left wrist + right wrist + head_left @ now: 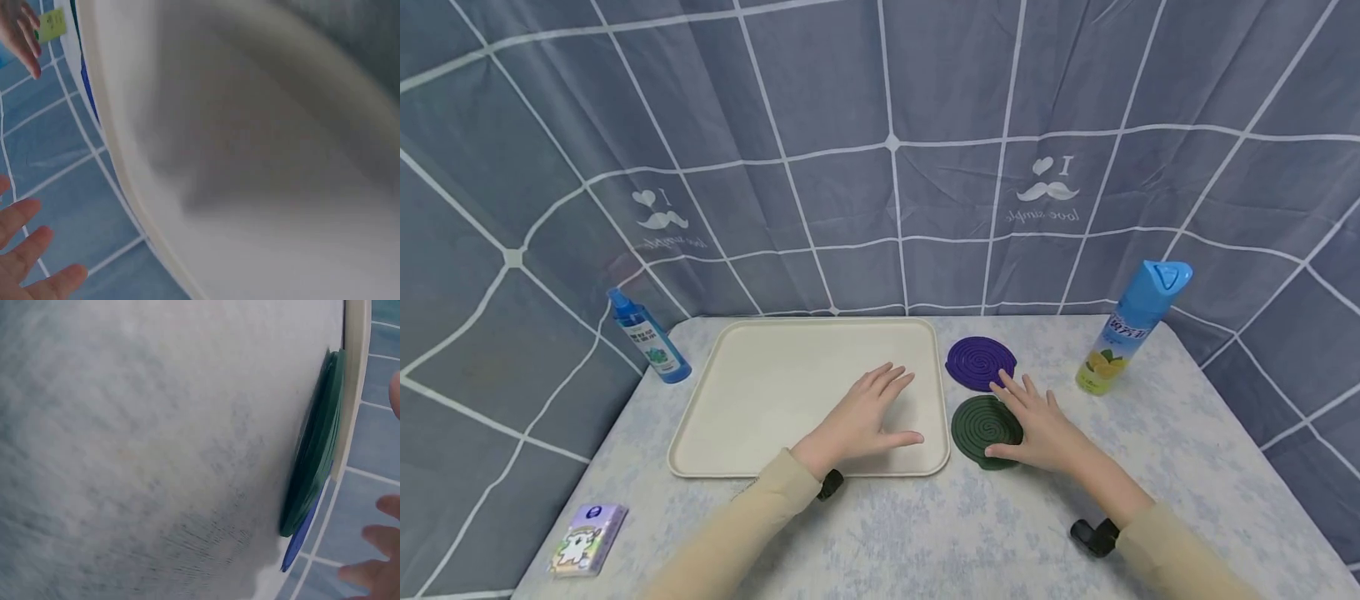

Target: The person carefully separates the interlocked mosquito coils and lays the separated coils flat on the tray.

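A: What's closest on the tabletop (925, 542)?

B: Little purple pack (589, 540), near left corner. Past it, the left hand (859, 421) hovers over the right part of the cream tray (760, 400), grip loose, fingers spread.

A: And the right hand (1041, 429)?

B: Relaxed grip too, fingers apart, above the green spiral mat (983, 429) just right of the tray. Purple spiral mat (977, 362) lies right beyond that.

A: Farther back?

B: Roughly level with the purple one: spray can (1126, 329) on the right, blue bottle (651, 340) left of the tray. Then the gridded curtain (940, 196).
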### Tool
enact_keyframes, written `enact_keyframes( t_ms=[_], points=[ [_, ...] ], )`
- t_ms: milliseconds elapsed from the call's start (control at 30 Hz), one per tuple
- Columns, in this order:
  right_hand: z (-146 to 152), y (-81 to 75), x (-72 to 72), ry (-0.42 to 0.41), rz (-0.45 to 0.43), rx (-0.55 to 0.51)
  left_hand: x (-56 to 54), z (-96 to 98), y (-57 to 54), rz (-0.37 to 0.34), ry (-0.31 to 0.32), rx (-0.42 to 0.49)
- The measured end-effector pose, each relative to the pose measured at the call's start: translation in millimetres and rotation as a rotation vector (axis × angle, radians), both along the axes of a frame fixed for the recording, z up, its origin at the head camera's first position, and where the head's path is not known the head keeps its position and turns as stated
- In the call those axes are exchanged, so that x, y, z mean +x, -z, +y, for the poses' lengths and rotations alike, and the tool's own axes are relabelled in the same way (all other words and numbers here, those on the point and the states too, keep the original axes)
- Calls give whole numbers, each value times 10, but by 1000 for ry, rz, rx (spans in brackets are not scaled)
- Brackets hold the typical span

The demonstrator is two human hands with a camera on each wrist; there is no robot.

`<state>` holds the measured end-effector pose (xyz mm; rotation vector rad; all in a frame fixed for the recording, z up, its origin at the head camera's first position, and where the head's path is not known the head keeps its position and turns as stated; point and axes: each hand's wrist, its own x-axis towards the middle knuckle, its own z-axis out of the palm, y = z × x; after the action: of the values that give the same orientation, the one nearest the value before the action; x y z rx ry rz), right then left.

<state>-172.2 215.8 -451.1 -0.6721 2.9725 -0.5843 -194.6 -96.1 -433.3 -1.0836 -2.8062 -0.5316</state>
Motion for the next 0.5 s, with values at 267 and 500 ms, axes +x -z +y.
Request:
enact_keyframes(
  t_ms=[267,500],
  points=[
    [7,31,-18,56,-220,-46,-20,338,112,-131,25,-61],
    [-41,50,-44,80,-253,-13,-73,616,214,-161,7,-197]
  ],
)
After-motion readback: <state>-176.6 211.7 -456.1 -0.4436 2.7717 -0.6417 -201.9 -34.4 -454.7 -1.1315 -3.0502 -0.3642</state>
